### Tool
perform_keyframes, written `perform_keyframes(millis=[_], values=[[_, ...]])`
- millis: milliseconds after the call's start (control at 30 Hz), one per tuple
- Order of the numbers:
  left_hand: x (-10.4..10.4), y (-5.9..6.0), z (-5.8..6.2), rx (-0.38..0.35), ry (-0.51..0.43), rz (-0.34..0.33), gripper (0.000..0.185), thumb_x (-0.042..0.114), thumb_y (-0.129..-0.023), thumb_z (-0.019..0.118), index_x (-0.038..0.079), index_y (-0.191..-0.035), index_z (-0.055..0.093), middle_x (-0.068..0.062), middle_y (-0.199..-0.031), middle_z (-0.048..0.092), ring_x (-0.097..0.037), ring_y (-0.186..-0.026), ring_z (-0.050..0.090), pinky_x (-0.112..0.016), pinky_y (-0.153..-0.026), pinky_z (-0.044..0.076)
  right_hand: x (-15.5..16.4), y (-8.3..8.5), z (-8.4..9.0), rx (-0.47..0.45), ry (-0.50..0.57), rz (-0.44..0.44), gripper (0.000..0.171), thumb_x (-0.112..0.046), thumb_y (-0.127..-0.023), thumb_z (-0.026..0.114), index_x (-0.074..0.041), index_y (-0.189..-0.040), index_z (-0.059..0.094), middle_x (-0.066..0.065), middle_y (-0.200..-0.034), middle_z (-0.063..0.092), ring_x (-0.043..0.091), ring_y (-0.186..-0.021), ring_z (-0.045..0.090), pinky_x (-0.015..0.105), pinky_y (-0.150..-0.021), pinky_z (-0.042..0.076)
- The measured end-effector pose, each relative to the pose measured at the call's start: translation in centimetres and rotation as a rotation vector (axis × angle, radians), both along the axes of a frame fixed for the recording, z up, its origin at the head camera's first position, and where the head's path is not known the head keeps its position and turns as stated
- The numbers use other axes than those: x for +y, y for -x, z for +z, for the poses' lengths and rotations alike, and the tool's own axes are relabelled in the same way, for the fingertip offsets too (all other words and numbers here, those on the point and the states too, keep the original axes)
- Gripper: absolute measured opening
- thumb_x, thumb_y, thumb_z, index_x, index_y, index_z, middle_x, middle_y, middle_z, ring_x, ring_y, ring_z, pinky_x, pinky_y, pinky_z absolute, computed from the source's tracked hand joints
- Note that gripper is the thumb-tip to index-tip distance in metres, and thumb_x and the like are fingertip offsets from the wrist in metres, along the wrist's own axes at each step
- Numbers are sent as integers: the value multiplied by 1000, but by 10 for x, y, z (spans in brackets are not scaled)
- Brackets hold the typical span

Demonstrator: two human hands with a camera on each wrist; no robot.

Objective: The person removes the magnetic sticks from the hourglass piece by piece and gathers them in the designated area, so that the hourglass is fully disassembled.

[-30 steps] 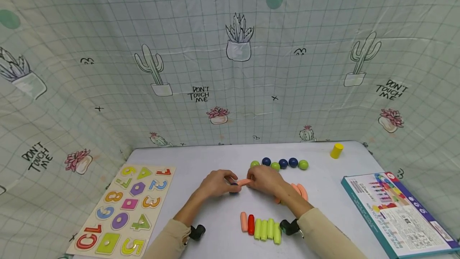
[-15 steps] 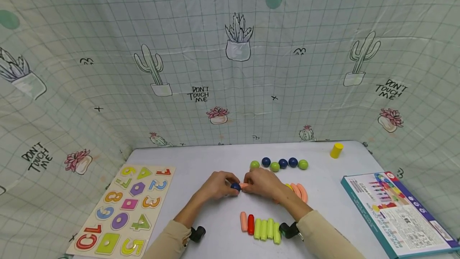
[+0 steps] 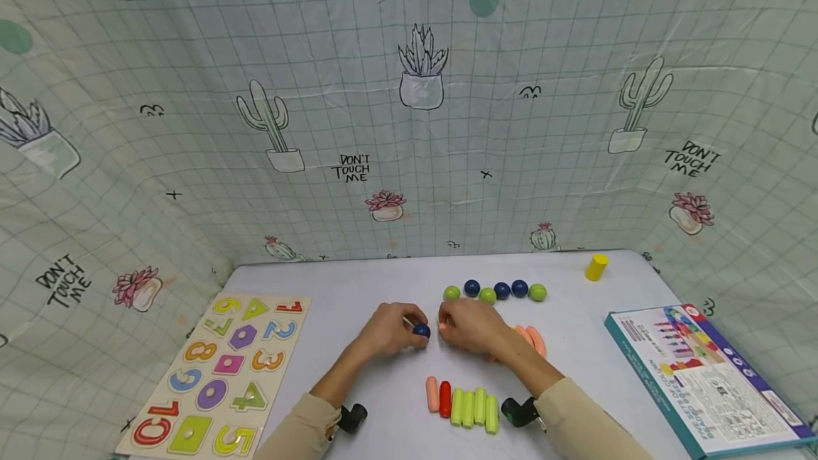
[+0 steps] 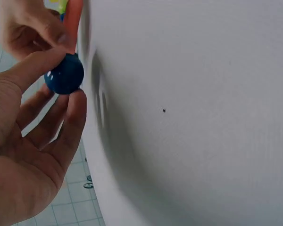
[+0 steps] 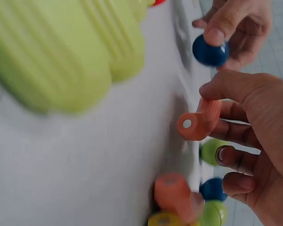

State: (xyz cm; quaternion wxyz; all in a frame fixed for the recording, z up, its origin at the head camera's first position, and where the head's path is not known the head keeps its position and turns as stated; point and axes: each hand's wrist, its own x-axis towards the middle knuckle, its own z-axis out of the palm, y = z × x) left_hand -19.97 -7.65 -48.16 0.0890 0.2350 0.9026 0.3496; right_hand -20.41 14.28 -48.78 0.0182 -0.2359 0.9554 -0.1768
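My left hand (image 3: 391, 329) holds a glossy dark blue ball (image 3: 421, 330) between thumb and fingertips, over the middle of the white table. Facing it, my right hand (image 3: 476, 325) pinches a short, curved salmon-orange stick (image 5: 208, 115) between thumb and fingers. A silvery round disc shows on the stick's end in the right wrist view. A narrow gap parts the two hands in the head view. In the left wrist view, the stick's tip is right at the top of the ball (image 4: 65, 75).
Behind the hands lie several green and blue balls (image 3: 502, 291). More curved orange pieces (image 3: 535, 339) sit beside the right forearm. Nearer are light green sticks (image 3: 473, 407), a red stick (image 3: 444, 400) and a salmon stick (image 3: 432, 395). Number board (image 3: 272, 383) left; box (image 3: 709, 375) and yellow cylinder (image 3: 596, 267) right.
The orange stick, which reached across to the ball one second ago, has turned and is now mostly hidden by the right hand. The ball shows more fully, with a gap between the hands.
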Motion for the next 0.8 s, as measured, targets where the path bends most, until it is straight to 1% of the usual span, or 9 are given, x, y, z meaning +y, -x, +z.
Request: perform_keyframes(millis=[67,133,200,267,333,400,567,667,800], values=[[-1,2,0,8,-4,42,28,20,-81,86,13,-104,74,-2,-100,72,-11,-84,65,-24,-65,52,5,-1,2,-10,20,-54,11,-29,-90,72,-23,-86,65,-11,-63,53,7,-57,50,28,-52,40],[-2,5,1,7,-13,85,28,20,-81,86,13,-106,73,-2,-102,72,-12,-85,66,-25,-66,52,11,-2,4,-32,31,-96,10,-29,-91,71,-23,-87,65,-10,-58,53,8,-56,50,29,-53,40],[-2,8,0,13,-28,118,29,18,-82,85,12,-107,73,-5,-104,72,-14,-87,67,-27,-69,53,16,-2,5,-65,35,-120,7,-29,-93,71,-23,-92,67,-10,-59,54,9,-55,51,30,-54,41],[0,12,-2,23,-40,143,29,17,-83,84,11,-109,72,-6,-105,72,-15,-89,68,-28,-72,54,21,-2,4,-74,29,-129,7,-29,-93,71,-23,-96,69,-10,-65,56,9,-58,52,30,-56,43],[5,16,-5,35,-49,155,29,15,-83,84,9,-108,72,-6,-104,73,-17,-90,68,-31,-75,56,24,-1,3,-78,24,-137,9,-30,-92,72,-23,-98,70,-11,-72,57,9,-63,52,30,-59,44],[11,22,-9,52,-52,156,29,14,-82,84,8,-108,72,-6,-103,73,-17,-91,69,-31,-77,56,28,-1,2,-71,10,-149,9,-30,-91,74,-23,-95,71,-10,-75,56,9,-65,52,31,-59,44],[29,35,-11,83,-51,184,28,12,-82,84,8,-108,72,-5,-104,73,-18,-93,69,-33,-79,56,34,2,-1,-45,-24,-171,8,-29,-88,75,-22,-89,73,-9,-74,55,9,-67,50,31,-58,43],[36,40,-11,99,-48,212,28,9,-83,83,8,-109,72,-6,-107,73,-19,-93,69,-34,-80,56,36,2,-3,-46,-38,-169,9,-29,-86,76,-21,-89,74,-8,-75,54,10,-68,49,31,-59,43],[40,45,-11,117,-47,240,28,8,-84,82,7,-111,72,-7,-110,73,-20,-95,70,-35,-81,56,36,2,-6,-50,-49,-164,11,-31,-86,76,-22,-91,74,-7,-77,53,11,-70,49,31,-59,42]])
